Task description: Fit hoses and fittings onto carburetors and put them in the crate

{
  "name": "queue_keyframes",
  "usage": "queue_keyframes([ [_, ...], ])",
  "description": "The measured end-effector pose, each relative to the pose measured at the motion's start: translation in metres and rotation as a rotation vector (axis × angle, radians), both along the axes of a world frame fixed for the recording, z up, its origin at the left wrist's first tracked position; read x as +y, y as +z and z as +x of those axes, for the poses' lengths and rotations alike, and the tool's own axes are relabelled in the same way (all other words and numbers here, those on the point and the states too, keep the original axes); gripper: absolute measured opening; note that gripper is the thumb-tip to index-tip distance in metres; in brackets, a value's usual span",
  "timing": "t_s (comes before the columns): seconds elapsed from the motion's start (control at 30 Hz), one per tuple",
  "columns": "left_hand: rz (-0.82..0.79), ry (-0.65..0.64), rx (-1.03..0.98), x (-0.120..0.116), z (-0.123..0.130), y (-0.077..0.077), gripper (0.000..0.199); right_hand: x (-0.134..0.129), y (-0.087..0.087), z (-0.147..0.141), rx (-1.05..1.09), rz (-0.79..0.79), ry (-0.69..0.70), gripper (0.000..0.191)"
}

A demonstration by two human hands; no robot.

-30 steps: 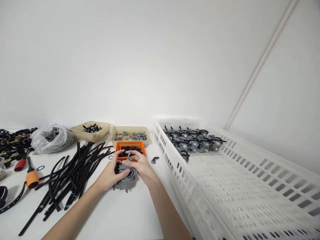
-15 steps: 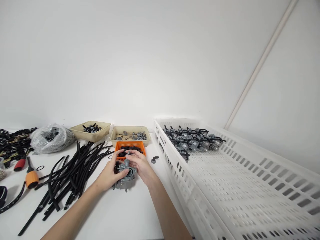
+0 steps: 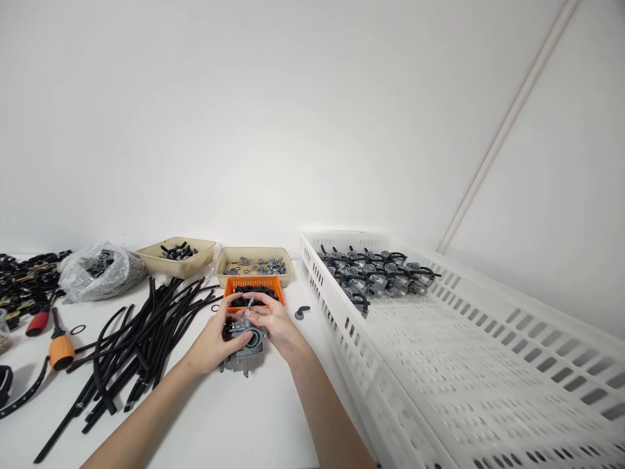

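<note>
"Two hands on one carburetor point(image 3: 247, 359): how do they stand?"

"The left hand point(image 3: 212, 342) is wrapped round its metal body, thumb by the round bore point(image 3: 254, 339); the right hand point(image 3: 279, 327) has thumb and finger pinched about the metal stem point(image 3: 250, 303) on top."

"And where is it?"

"Between the near edge of the table point(image 3: 234, 430) and the orange basket point(image 3: 254, 280); whether it rests there or is lifted slightly, I cannot tell."

"How would it handle?"

"Probably dense and stiff, hard to crush, perhaps a little slick. I'd grip the broad body and spare the thin stem sideways force."

"What's in the containers?"

"Small black parts point(image 3: 254, 295) in the orange basket; metal fittings point(image 3: 272, 266) in the beige tray point(image 3: 289, 276) behind it, by the table's back edge; black-and-grey pieces point(image 3: 180, 250) in the cream tray point(image 3: 198, 264) left of that; grey parts point(image 3: 101, 262) in the clear plastic bag point(image 3: 97, 286). Along the table's right side, the white crate point(image 3: 439, 365) has more carburetors point(image 3: 375, 277) grouped at its far end."
</note>
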State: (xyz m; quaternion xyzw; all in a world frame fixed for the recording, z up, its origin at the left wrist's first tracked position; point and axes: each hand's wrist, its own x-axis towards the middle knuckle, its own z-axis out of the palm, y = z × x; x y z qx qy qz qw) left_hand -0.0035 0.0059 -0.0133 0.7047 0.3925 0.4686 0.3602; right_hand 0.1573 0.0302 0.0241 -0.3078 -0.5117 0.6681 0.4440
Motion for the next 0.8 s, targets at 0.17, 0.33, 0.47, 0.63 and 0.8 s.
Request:
queue_keyframes([
  [0.17, -0.003, 0.007, -0.016, 0.0006, 0.0005, -0.0005, 0.068, 0.0026, -0.0033, -0.0003, -0.01, 0.01, -0.025, 0.056],
  [0.33, -0.016, 0.011, -0.003, 0.0005, 0.0001, -0.0002, 0.07, 0.003, -0.0044, 0.0002, -0.015, 0.006, -0.033, 0.058],
  [0.47, -0.016, 0.016, 0.012, 0.0002, 0.0002, 0.0001, 0.07, 0.0014, -0.0028, -0.0005, -0.016, 0.009, -0.035, 0.055],
  [0.63, -0.008, 0.014, 0.018, 0.0011, 0.0004, -0.0005, 0.069, -0.0001, -0.0015, -0.003, -0.015, 0.008, -0.043, 0.052],
  [0.8, 0.007, 0.024, 0.035, 0.0006, -0.0001, -0.0012, 0.068, -0.0015, 0.0, -0.0031, -0.017, -0.011, -0.035, 0.044],
])
